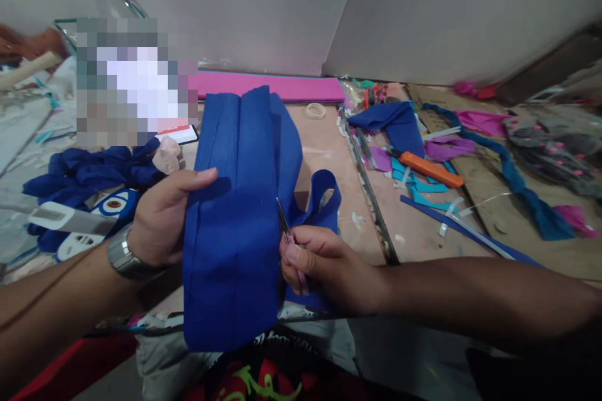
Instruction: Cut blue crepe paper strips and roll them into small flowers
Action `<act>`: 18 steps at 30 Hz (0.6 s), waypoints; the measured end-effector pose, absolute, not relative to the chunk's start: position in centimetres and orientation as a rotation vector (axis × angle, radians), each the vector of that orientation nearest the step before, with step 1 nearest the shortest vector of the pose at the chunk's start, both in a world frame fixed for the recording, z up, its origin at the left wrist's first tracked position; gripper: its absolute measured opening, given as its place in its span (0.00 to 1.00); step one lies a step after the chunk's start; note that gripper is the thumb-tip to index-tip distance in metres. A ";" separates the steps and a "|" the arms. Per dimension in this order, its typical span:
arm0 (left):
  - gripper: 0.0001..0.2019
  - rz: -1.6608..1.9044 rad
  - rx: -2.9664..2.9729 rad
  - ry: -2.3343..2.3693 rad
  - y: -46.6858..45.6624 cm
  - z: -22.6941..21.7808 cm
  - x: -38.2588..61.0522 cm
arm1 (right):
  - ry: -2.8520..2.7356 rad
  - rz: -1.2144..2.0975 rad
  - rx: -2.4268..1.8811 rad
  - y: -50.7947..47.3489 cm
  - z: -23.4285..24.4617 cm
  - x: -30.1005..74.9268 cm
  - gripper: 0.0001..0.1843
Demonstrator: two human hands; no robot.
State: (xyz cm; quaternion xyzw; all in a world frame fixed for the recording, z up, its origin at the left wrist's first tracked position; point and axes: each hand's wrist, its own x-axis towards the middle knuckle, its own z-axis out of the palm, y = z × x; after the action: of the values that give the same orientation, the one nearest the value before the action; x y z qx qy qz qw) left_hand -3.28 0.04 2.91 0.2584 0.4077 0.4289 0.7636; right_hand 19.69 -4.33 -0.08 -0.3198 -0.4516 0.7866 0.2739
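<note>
My left hand [164, 213] grips a folded piece of dark blue crepe paper [232, 219] by its left side, thumb on top and fingers behind it. The paper is held up over the table's front edge, with creases running along its length. At its right edge, my right hand [317, 257] is closed around small scissors [286, 225] with the thin blades pointing up against the paper; their handles are mostly hidden. A looped blue strip [327, 191] curls behind the right hand.
A pink folded sheet [273, 84] lies along the back, with a tape roll [315, 111] before it. To the right are an orange cutter [426, 168], blue scraps [399, 125] and a teal strip [522, 182]. Bunched blue material [94, 169] and a phone [183, 133] lie left.
</note>
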 end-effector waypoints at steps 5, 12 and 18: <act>0.21 0.939 0.656 0.918 1.1 4.1 -2.1 | -1.306 2.047 -0.973 -4.3 0.4 19.7 0.22; 0.23 1.091 0.532 0.885 1.4 4.8 -1.3 | -1.306 1.934 -1.002 -4.3 0.6 19.6 0.20; 0.26 1.085 0.421 0.969 1.2 5.5 -1.2 | -1.296 1.899 -1.077 -4.3 0.7 19.5 0.19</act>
State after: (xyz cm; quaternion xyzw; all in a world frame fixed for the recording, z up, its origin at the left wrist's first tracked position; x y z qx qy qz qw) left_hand -1.18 1.21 5.51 0.1909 0.4395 0.4921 0.7268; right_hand 19.53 -4.26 0.70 -0.4053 -0.4873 0.7142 0.2970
